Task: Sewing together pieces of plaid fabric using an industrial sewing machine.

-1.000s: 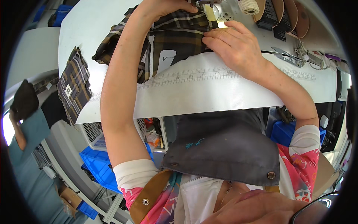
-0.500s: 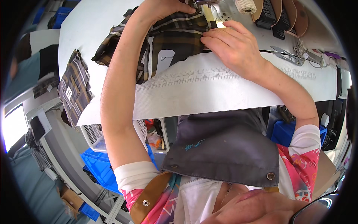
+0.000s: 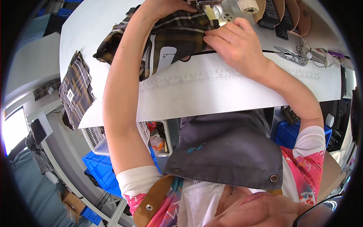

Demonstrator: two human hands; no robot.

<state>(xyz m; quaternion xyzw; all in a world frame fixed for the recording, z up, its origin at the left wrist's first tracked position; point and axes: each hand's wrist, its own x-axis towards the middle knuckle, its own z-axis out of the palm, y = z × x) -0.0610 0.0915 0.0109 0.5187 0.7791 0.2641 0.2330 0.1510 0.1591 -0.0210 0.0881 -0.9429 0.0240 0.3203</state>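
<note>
A dark plaid fabric piece [image 3: 177, 36] in brown, black and white lies gathered under the sewing machine's presser foot [image 3: 206, 3]. Over its far edge rests my left hand [image 3: 166, 6], a digit stretched toward the foot; the top edge of the picture cuts off the rest. My right hand [image 3: 238, 47] is closed on the fabric's right edge, its fingertips together near the needle plate; the thumb is hidden. A white patch with a dark outline [image 3: 167, 56] shows on the near part of the fabric.
Another plaid piece [image 3: 76, 90] hangs over the table's left edge. A printed ruler [image 3: 211, 75] runs along the white tabletop. To the right lie thread snips [image 3: 291, 56] and dark labels in curved holders [image 3: 281, 22]. A white basket [image 3: 94, 140] and a blue crate [image 3: 100, 170] stand below.
The fabric's near edge has shifted slightly, and a small dark loop now shows under it. My right hand's fingers have risen a little and bent more; my left hand has barely moved.
</note>
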